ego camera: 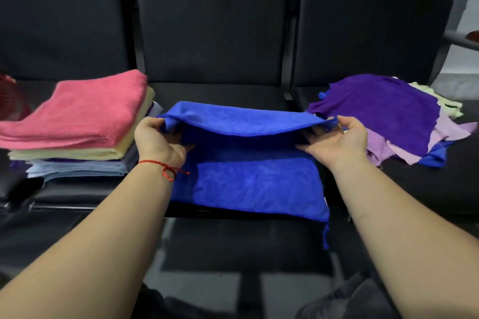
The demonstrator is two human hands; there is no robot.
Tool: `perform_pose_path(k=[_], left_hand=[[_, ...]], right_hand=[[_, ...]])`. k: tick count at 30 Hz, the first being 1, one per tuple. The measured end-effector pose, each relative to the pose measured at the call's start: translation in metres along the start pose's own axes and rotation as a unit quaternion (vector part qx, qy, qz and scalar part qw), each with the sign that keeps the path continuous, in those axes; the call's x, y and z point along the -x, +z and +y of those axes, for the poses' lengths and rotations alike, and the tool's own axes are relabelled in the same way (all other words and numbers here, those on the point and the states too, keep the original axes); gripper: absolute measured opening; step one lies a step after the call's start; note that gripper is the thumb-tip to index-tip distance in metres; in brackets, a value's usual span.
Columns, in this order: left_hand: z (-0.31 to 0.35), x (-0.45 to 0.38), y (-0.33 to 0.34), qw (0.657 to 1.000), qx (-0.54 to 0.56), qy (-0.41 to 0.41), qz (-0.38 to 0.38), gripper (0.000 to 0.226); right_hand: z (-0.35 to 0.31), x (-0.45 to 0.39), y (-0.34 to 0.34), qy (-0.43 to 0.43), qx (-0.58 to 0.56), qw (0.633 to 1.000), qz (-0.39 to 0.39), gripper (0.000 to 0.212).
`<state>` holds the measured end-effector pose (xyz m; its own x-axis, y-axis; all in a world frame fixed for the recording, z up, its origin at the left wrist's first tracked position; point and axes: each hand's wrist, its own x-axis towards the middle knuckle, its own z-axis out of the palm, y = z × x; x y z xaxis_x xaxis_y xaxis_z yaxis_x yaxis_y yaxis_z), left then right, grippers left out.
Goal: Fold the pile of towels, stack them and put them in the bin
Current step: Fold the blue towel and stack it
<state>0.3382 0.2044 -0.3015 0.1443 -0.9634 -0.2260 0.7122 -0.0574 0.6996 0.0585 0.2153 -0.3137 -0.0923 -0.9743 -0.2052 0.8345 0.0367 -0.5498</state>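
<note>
Blue towel (248,184): on middle seat (220,93), long axis left–right. Far edge lifted, pinched at left corner by left hand (158,140), at right corner by right hand (337,140). Near edge directly toward body; fold likely runs that way.

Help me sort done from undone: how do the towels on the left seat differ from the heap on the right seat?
The left stack is folded flat with edges roughly lined up, pink on top; the right heap is loose and crumpled, purple on top. The left stack rises in neat layers; the right heap sprawls. Both sit on black seats, untouched by the hands.
</note>
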Motion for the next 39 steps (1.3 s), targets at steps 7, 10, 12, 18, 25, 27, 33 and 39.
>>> perform_pose_path(k=[7, 10, 12, 18, 25, 27, 33, 39], left_hand=[[0.004, 0.011, -0.014, 0.998, -0.056, -0.019, 0.03, 0.03], [0.005, 0.014, -0.017, 0.976, -0.215, 0.008, 0.046, 0.04], [0.005, 0.017, -0.019, 0.929, -0.362, 0.066, 0.046, 0.022], [0.02, 0.041, -0.028, 0.772, -0.606, 0.195, 0.011, 0.045], [0.027, 0.056, -0.039, 0.585, -0.792, 0.171, -0.02, 0.054], [0.025, 0.054, -0.046, 0.544, -0.827, 0.137, -0.034, 0.054], [0.027, 0.053, -0.056, 0.554, -0.825, 0.109, -0.027, 0.053], [0.03, 0.051, -0.045, 0.711, -0.672, 0.208, -0.016, 0.056]], right_hand=[[-0.003, 0.017, 0.007, -0.006, 0.077, 0.996, 0.043, 0.027], [-0.01, 0.027, 0.005, -0.002, 0.118, 0.989, 0.087, 0.028], [-0.013, 0.033, 0.004, 0.007, 0.209, 0.974, 0.092, 0.026], [-0.023, 0.06, -0.002, 0.008, 0.367, 0.924, 0.102, 0.034], [-0.016, 0.086, -0.012, 0.071, 0.52, 0.844, 0.111, 0.043], [-0.009, 0.089, -0.017, 0.087, 0.562, 0.815, 0.111, 0.043], [0.0, 0.095, -0.025, 0.104, 0.617, 0.772, 0.108, 0.043], [-0.011, 0.085, -0.012, 0.009, 0.458, 0.884, 0.094, 0.046]])
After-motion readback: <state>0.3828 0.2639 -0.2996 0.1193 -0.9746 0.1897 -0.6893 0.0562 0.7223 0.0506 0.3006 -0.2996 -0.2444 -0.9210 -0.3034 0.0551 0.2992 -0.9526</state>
